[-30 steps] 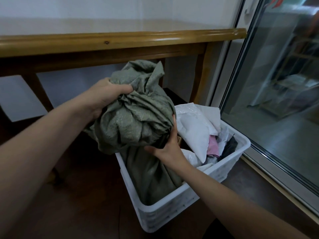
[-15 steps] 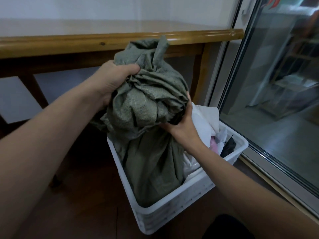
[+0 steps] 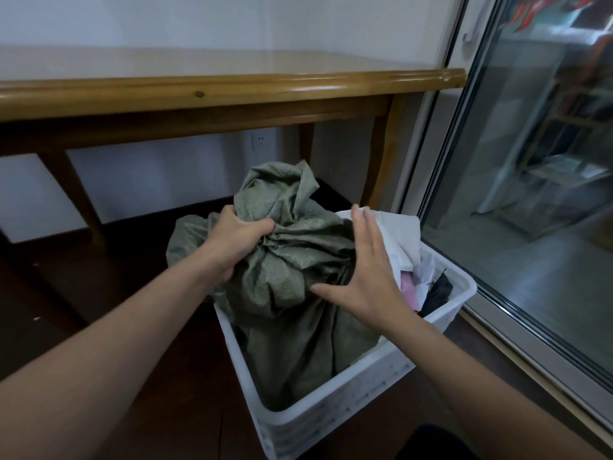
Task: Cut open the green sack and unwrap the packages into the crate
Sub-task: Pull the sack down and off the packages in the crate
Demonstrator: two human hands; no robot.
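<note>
**A:** Where is the sack?

**B:** The crumpled green woven sack (image 3: 292, 260) sits in the near-left half of the white slatted plastic crate (image 3: 331, 413). Its lower part is down inside and its bunched top rises above the rim.

**A:** And the hands?

**B:** The left hand (image 3: 238, 240) has its fingers curled into a fistful of gathered fabric near the top. I'd judge that is to hold the bundle up and take in the slack. The right hand (image 3: 368, 277) grasps nothing. Its fingers are straight and spread along the sack's right side. Whether the palm really presses the cloth or sits just off it, I can't tell from this angle. It probably steadies the bulk so it doesn't slump onto the parcels.

**A:** Which parcels?

**B:** The white plastic mailer packages (image 3: 398, 234), with something pink and something black among them. They are heaped in the crate's far-right half, right against the sack.

**A:** Why is the crate there?

**B:** It stands on the dark floor in front of the brown wooden table (image 3: 232, 91), beside the sliding glass door (image 3: 530, 194). Low down like that, whatever is unwrapped can likely drop straight in.

**A:** Any brands or labels?

**B:** None I can read. The sack looks plain, the crate walls show no lettering, and the mailers show blank faces.
</note>
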